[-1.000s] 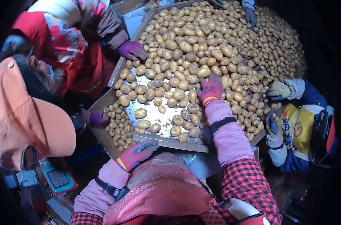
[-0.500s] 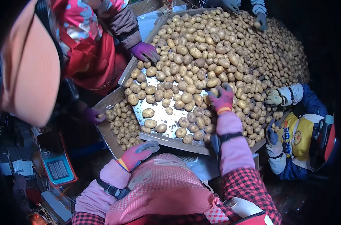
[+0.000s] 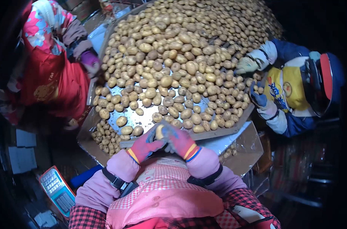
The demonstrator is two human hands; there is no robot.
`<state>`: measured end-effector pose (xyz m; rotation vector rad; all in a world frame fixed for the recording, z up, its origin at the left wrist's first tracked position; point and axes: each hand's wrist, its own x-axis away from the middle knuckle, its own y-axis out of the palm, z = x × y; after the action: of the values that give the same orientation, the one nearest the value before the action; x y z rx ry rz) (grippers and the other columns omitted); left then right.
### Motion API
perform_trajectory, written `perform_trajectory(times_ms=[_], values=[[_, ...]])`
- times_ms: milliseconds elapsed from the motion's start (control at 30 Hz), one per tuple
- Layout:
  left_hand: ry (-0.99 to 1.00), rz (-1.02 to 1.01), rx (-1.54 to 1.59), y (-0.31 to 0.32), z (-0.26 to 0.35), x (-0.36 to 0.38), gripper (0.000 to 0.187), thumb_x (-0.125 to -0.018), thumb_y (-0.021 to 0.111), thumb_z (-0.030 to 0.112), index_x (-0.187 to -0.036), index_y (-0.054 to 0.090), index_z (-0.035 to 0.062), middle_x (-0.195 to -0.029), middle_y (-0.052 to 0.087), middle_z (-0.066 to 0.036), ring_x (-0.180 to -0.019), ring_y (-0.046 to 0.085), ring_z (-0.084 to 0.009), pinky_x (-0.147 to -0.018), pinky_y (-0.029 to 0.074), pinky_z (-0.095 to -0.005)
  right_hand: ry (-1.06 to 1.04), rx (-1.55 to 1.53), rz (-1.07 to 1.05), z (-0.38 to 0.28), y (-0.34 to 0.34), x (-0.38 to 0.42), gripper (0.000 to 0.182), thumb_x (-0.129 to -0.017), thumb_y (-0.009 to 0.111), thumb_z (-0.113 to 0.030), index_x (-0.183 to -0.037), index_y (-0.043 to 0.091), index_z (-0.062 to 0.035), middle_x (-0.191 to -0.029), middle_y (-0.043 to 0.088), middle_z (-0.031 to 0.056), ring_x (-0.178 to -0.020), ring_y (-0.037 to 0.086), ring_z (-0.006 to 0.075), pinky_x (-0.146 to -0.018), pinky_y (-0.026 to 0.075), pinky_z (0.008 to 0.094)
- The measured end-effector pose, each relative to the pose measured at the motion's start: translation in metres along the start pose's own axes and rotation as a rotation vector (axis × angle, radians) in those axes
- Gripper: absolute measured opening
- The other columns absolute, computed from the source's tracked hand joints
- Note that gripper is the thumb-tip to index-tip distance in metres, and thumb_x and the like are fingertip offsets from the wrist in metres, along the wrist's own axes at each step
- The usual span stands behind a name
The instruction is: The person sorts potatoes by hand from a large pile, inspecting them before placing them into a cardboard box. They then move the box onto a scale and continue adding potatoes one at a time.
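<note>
A potato [image 3: 159, 132] sits between my two gloved hands, just above the near edge of the sorting table. My left hand [image 3: 147, 144], in a pink and grey glove, has its fingers closed around the potato's left side. My right hand [image 3: 178, 139], gloved alike, presses against it from the right, partly hiding it. Beyond my fingers, loose potatoes [image 3: 173, 111] lie on the shiny metal tabletop [image 3: 143, 120]. A large heap of potatoes [image 3: 181, 38] rises farther back.
At the left corner, a cardboard box [image 3: 90, 147] holds smaller potatoes. Another box [image 3: 249, 143] with several potatoes stands below the table's right edge. Co-workers in a red apron [image 3: 47, 82] and a yellow vest [image 3: 291, 91] flank the table. A teal keypad device [image 3: 60, 192] is at lower left.
My right hand has come back from the heap and met my left hand, which has risen to the potato. The view has shifted right. The left co-worker has leaned back.
</note>
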<state>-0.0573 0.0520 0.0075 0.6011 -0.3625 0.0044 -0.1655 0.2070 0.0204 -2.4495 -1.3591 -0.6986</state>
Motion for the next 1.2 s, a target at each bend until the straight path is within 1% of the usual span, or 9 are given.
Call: perform_trajectory(times_ms=[200,333,467,667,733,900,1067,1133,1200], values=[[-0.046,0.161,0.124,-0.014,0.0,0.007,0.071,-0.081,0.068,0.001,-0.144,0.035,0.0006,-0.124,0.053,-0.006,-0.108,0.056,-0.0151,-0.094,0.045,-0.0293,-0.154,0.131,0.316,-0.011,-0.046,-0.038,0.053,-0.091,0.061,-0.031,-0.136,0.049,-0.0047,-0.104,0.066,0.0098,-0.086,0.063,0.0139,-0.076,0.052,0.0283],[0.034,0.306,0.044,-0.026,0.009,0.02,0.063,-0.083,0.068,0.008,-0.14,0.041,0.0033,-0.113,0.059,-0.007,-0.1,0.059,-0.0146,-0.091,0.046,-0.029,-0.315,0.969,0.758,-0.019,-0.101,-0.126,0.058,-0.08,0.068,-0.028,-0.135,0.049,-0.0221,-0.119,0.056,0.0169,-0.103,0.06,0.0362,-0.087,0.05,0.0452],[-0.013,0.32,0.226,-0.034,0.012,0.044,0.051,-0.087,0.067,0.01,-0.133,0.046,0.003,-0.107,0.058,-0.005,-0.099,0.057,-0.0147,-0.09,0.048,-0.0312,-0.031,1.375,0.503,-0.061,-0.108,-0.19,0.06,-0.078,0.071,-0.031,-0.134,0.051,-0.0245,-0.123,0.057,0.0139,-0.111,0.058,0.0325,-0.095,0.048,0.0422],[0.021,0.347,0.965,-0.044,0.014,0.025,0.057,-0.096,0.05,0.047,-0.126,0.049,-0.0019,-0.121,0.058,-0.009,-0.113,0.058,-0.0221,-0.108,0.036,-0.0545,-0.337,0.658,0.508,-0.044,-0.108,-0.148,0.052,-0.079,0.072,-0.035,-0.122,0.061,-0.0082,-0.118,0.062,0.0145,-0.109,0.061,0.0244,-0.093,0.048,0.0383],[0.028,0.332,1.052,-0.049,0.018,0.009,0.055,-0.095,0.05,0.046,-0.125,0.05,0.0006,-0.121,0.057,-0.01,-0.113,0.057,-0.0238,-0.107,0.037,-0.0544,-0.296,0.163,0.025,-0.061,-0.063,-0.101,0.06,-0.081,0.074,-0.027,-0.129,0.053,0.0016,-0.113,0.061,0.0066,-0.103,0.058,0.0123,-0.089,0.047,0.0279],[0.098,0.275,1.011,-0.05,0.023,-0.009,0.048,-0.093,0.051,0.045,-0.123,0.051,0.0069,-0.12,0.057,-0.011,-0.114,0.056,-0.028,-0.102,0.04,-0.0543,-0.336,0.663,0.545,-0.031,-0.082,-0.176,0.073,-0.073,0.077,-0.031,-0.136,0.048,-0.0058,-0.124,0.057,0.018,-0.114,0.057,0.03,-0.098,0.044,0.0384],[0.153,0.299,0.95,-0.058,0.033,0.013,0.043,-0.09,0.052,0.043,-0.12,0.053,0.0131,-0.12,0.056,-0.012,-0.114,0.054,-0.0322,-0.098,0.043,-0.0542,-0.188,0.868,0.412,-0.042,-0.072,-0.195,0.077,-0.075,0.075,-0.029,-0.141,0.041,-0.008,-0.132,0.05,0.0197,-0.122,0.051,0.0315,-0.101,0.043,0.0387],[0.185,0.294,0.949,-0.061,0.035,0.021,0.041,-0.09,0.052,0.043,-0.12,0.054,0.0143,-0.12,0.056,-0.012,-0.114,0.054,-0.033,-0.097,0.044,-0.0542,-0.243,-0.282,0.01,-0.043,-0.066,-0.169,0.077,-0.08,0.071,-0.022,-0.145,0.033,-0.0057,-0.134,0.048,0.0164,-0.122,0.051,0.0279,-0.102,0.044,0.0354],[0.125,0.482,1.148,-0.061,0.036,0.029,0.056,-0.096,0.038,0.054,-0.13,0.046,0.0105,-0.129,0.051,-0.019,-0.123,0.047,-0.0397,-0.102,0.04,-0.0585,-0.151,-0.645,-0.186,-0.065,-0.053,-0.135,0.074,-0.084,0.065,-0.011,-0.147,0.027,-0.002,-0.135,0.045,0.0147,-0.124,0.049,0.026,-0.105,0.043,0.0344]])
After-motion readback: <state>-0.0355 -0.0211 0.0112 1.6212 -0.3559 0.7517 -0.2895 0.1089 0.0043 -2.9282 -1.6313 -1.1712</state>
